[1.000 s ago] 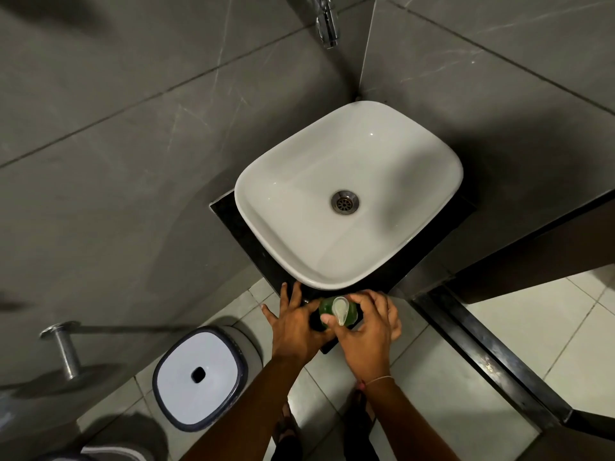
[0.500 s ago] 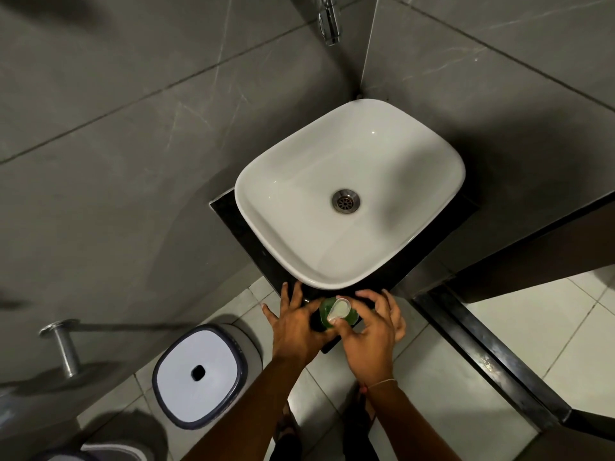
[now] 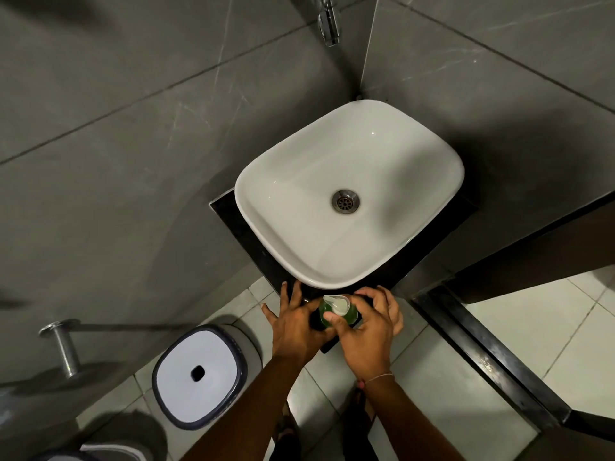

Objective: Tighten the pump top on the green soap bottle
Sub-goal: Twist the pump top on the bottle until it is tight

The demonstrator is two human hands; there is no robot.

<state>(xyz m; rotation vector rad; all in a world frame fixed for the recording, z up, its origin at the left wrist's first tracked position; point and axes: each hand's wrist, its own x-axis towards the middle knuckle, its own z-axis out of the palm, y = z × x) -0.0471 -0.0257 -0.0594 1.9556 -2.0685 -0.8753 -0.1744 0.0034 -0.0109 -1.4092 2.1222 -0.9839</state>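
The green soap bottle (image 3: 337,316) stands on the near corner of the black counter (image 3: 233,214), just in front of the white basin (image 3: 349,194) and close to the counter's edge. Its pale pump top (image 3: 336,303) sits on the neck, nozzle pointing toward the upper left of the view.

The right hand (image 3: 367,331) curls around the pump top from the near side: the thumb presses against the cap's lower edge and the fingers (image 3: 374,296) arch over the far side, closed on the pump top. The left hand (image 3: 294,324) lies against the bottle's left flank, its thumb reaching toward the green body while the other fingers splay out across the counter; whether it truly clasps the bottle cannot be told, since the contact side is hidden. A thin bracelet (image 3: 379,377) circles the right wrist.

The basin has a metal drain (image 3: 345,201) at its centre, and a chrome tap (image 3: 327,23) juts from the grey tiled wall above it. Below the counter, on the pale floor tiles, sits a bin with a white lid (image 3: 198,372) (dark-rimmed, with a small hole in the middle). A metal peg (image 3: 61,344) projects from the wall at the left.
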